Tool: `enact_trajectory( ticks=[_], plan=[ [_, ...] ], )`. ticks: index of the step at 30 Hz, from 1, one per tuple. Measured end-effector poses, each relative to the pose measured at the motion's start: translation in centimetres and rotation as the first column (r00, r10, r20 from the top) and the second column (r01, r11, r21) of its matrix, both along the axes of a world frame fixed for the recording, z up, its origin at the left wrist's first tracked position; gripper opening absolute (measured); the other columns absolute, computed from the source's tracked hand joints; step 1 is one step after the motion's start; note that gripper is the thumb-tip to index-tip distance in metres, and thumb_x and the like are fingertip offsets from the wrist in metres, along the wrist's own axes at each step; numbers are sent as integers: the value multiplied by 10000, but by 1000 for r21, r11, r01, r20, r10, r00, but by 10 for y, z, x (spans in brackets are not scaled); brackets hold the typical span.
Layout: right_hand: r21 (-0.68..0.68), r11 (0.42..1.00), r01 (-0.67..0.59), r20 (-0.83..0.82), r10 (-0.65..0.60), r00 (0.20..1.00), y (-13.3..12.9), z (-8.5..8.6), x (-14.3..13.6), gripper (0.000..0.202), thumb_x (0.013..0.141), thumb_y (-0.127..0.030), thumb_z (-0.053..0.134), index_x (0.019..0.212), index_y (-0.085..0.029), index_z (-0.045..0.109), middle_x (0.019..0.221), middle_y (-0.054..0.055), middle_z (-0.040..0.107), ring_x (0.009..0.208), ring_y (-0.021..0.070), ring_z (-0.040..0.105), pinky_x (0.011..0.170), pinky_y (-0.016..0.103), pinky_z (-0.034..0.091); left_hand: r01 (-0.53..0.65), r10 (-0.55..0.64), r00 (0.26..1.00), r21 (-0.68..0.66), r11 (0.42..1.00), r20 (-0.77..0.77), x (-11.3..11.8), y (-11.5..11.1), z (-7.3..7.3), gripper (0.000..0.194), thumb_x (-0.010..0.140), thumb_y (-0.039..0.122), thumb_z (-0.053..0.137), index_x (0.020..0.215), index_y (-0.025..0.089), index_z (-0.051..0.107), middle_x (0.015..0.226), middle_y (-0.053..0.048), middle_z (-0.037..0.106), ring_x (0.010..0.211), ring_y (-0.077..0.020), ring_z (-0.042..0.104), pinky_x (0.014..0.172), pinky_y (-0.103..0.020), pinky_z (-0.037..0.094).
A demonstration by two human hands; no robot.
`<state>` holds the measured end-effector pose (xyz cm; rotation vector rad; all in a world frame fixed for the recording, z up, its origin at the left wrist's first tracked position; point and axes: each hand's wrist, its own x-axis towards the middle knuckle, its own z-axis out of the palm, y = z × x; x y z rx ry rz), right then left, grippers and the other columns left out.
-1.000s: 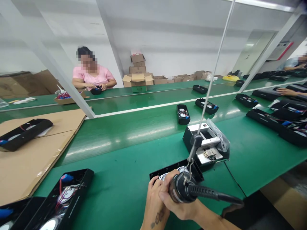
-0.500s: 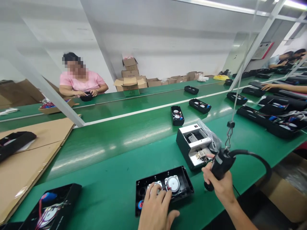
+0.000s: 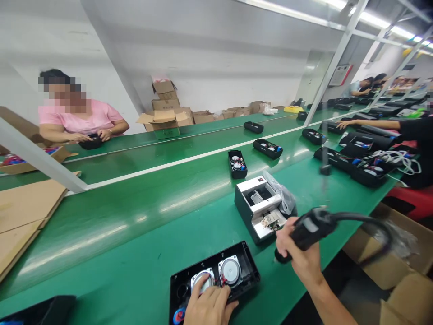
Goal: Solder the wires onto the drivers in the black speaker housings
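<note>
In front of me a black speaker housing [image 3: 249,259] lies open side up, tilted in view. Two round silver speaker drivers sit in it: a right driver [image 3: 230,271] in full view and a left driver [image 3: 196,279] partly under my fingers. My left hand [image 3: 209,303] rests over the near wall with fingers extended onto the left driver and thumb apart. To the right, my right hand [image 3: 301,257] is wrapped round a black electric screwdriver [image 3: 313,227], which is slanted with its tip low over the bench. Its cable bends off to the right.
A screw feeder [image 3: 248,212] stands behind the housing, a plastic bag [image 3: 282,194] beside it. More housings lie along the green bench [image 3: 135,266]. Cardboard sheets [image 3: 27,212] are at left. One co-worker [image 3: 81,122] sits opposite; another's arm [image 3: 372,123] reaches in from the right.
My view has swung right, so most things sit further left. My left-hand fingers have drawn closer together on the driver. The screwdriver has tipped from steep to nearer level in my right hand.
</note>
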<state>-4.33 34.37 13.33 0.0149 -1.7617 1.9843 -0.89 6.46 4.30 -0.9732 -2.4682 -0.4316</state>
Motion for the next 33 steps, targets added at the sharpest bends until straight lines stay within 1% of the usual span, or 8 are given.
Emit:
enact_trajectory(
  ticks=[3,5,12,19,24,27,30,33],
  plan=[
    [-100,984,147,-228,-167,959,10,32,-20,299,975,-254,738,1179,-269,521,627,-99,536,489,107,509,547,284,479,-38,38,999,5,999,-34,-4,6,-5,84,1075,242,526,1093,211,602,815,67,754,672,-137,722,1015,-448,509],
    [-77,978,194,-264,-208,942,13,41,-34,322,963,-255,752,1193,-264,526,622,-99,563,496,108,514,565,287,478,-67,67,997,-14,998,-33,-7,11,-6,99,1075,241,512,1085,209,604,796,58,756,658,-148,730,994,-448,523],
    [103,988,118,-86,-110,990,9,23,-54,315,922,-312,789,1082,-231,530,604,-88,564,478,118,511,536,294,446,-87,88,995,-29,996,39,-7,20,-7,61,1016,202,590,1055,227,629,780,60,758,653,-159,741,999,-445,544],
    [182,972,149,-99,-133,986,17,37,-45,368,934,-321,792,1211,-234,567,613,-88,568,492,113,503,535,279,440,-141,136,985,34,989,110,-2,23,-8,105,942,176,678,1020,243,660,800,85,769,671,-156,746,1029,-445,526],
    [87,981,175,-156,-160,975,22,47,-49,325,949,-294,780,1201,-242,582,576,-95,578,476,110,511,573,290,459,-150,144,986,65,987,82,-3,24,-9,94,990,194,602,1022,249,670,811,74,780,677,-147,746,1025,-420,512],
    [-53,990,131,-217,-139,966,20,60,-48,347,934,-268,791,1219,-247,594,605,-90,568,482,113,506,536,283,444,-148,142,987,88,985,72,-6,24,-12,140,1023,213,536,1014,253,670,801,74,776,678,-139,747,1016,-411,512],
    [-204,973,112,-460,-196,866,20,74,-57,360,947,-328,777,1233,-264,567,648,-89,563,499,119,486,549,298,461,-155,151,987,94,984,47,-9,23,-17,206,1059,244,476,989,258,669,774,76,767,664,-133,741,999,-399,518],
    [-230,941,247,-552,-335,763,25,74,-81,388,977,-481,728,1247,-307,510,726,-86,600,602,138,546,675,329,525,-141,141,990,78,987,5,-11,21,-23,285,1096,274,413,970,255,668,760,70,767,651,-132,740,982,-396,521]
  ],
)
